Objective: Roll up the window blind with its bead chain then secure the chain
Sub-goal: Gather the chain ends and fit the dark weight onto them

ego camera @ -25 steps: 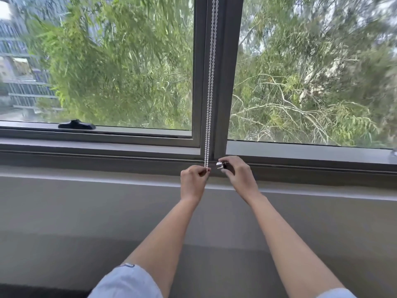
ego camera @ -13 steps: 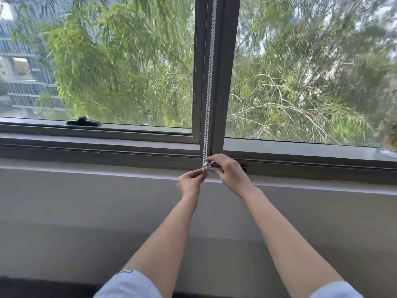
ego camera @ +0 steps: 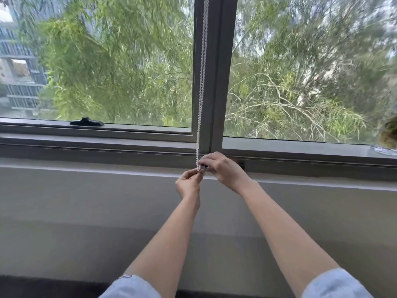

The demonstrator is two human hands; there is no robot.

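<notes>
The bead chain (ego camera: pixel 202 82) runs out of frame at the top edge, so its upper run and the blind are out of view. Its lower end disappears between my left hand (ego camera: pixel 189 183) and my right hand (ego camera: pixel 224 168). A small dark part at my right fingertips (ego camera: pixel 204 163) is mostly covered; its type cannot be determined. Whether either grip is closed on the chain cannot be confirmed. A brownish object (ego camera: pixel 389 134) at the right edge is cut off and blurred.
</notes>
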